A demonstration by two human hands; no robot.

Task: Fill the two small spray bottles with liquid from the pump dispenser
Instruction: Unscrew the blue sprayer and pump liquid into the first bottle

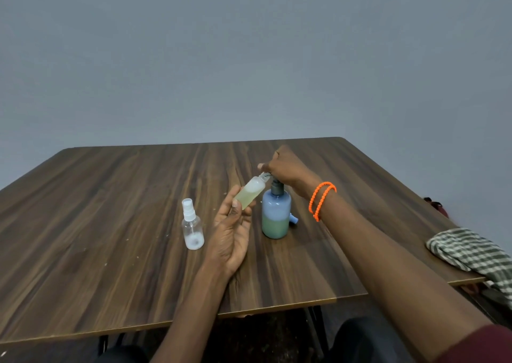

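Note:
My left hand (pixel 231 231) holds an uncapped small spray bottle (pixel 249 193), tilted, partly filled with pale yellow-green liquid. Its mouth sits right under the nozzle of the pump dispenser (pixel 276 215). That dispenser is a blue bottle, upright on the table, with green liquid in its lower half. My right hand (pixel 285 167) rests closed on top of the pump head and hides most of it. A second small spray bottle (pixel 192 225), clear and with its white spray cap on, stands upright to the left of my left hand; it looks empty.
A small blue piece (pixel 293 219) lies on the wooden table (pixel 110 224) just behind the dispenser. A striped green-and-white cloth (pixel 471 254) hangs over the table's right edge. My right wrist wears an orange bracelet (pixel 321 200).

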